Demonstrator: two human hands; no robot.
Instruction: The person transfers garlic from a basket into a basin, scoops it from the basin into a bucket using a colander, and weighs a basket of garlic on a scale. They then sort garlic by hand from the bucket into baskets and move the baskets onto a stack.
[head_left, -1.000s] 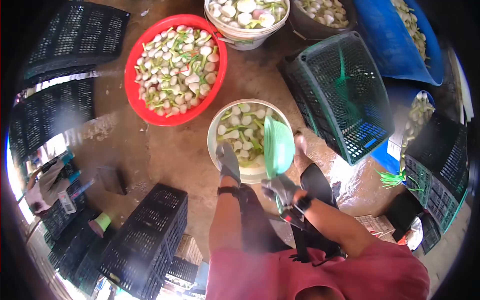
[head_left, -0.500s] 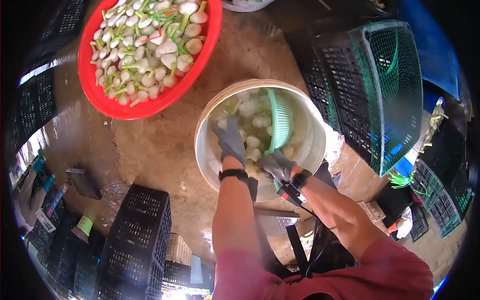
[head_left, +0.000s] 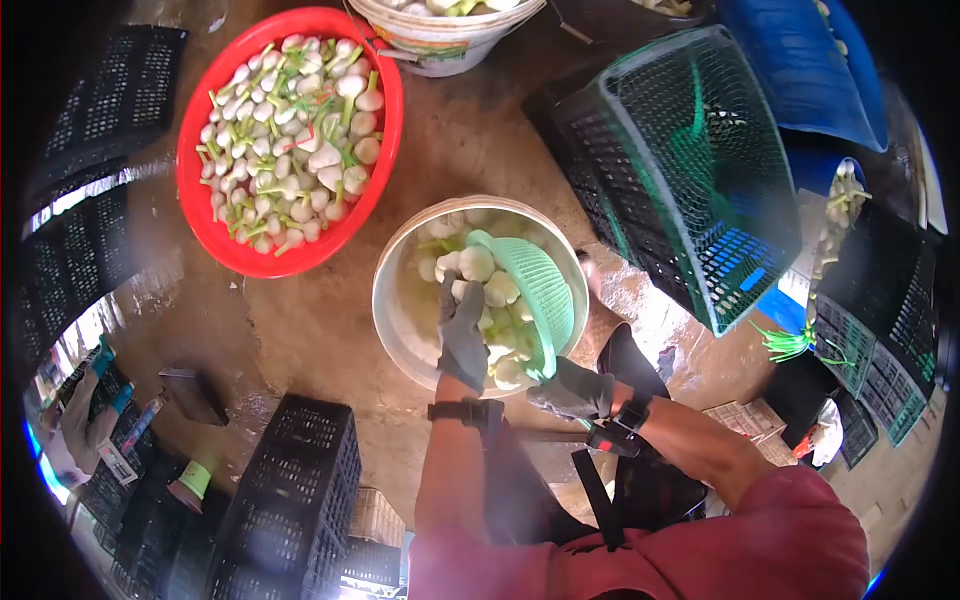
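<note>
A white bucket (head_left: 388, 345) of cloudy water stands in front of me, with garlic bulbs in it. My right hand (head_left: 572, 390), in a grey glove, is closed round the lower end of a mint-green plastic strainer (head_left: 545, 290). The strainer is tilted inside the bucket, its open side facing left, with several garlic bulbs (head_left: 476, 264) heaped against it. My left hand (head_left: 462, 335), also gloved, reaches over the near rim. Its fingers are stretched out and spread against the bulbs at the strainer's mouth.
A red basin (head_left: 192, 190) full of trimmed garlic stands at the upper left. Beyond the bucket is another white bucket (head_left: 440, 45) of bulbs. A net-lined crate (head_left: 690, 180) and a blue barrel (head_left: 800, 70) are at the right. Black crates (head_left: 285, 490) stand at the lower left.
The strainer has come up and tilted in the bucket, and more bulbs show against it. My left hand has moved right to those bulbs. The view has shifted, showing more of the far bucket.
</note>
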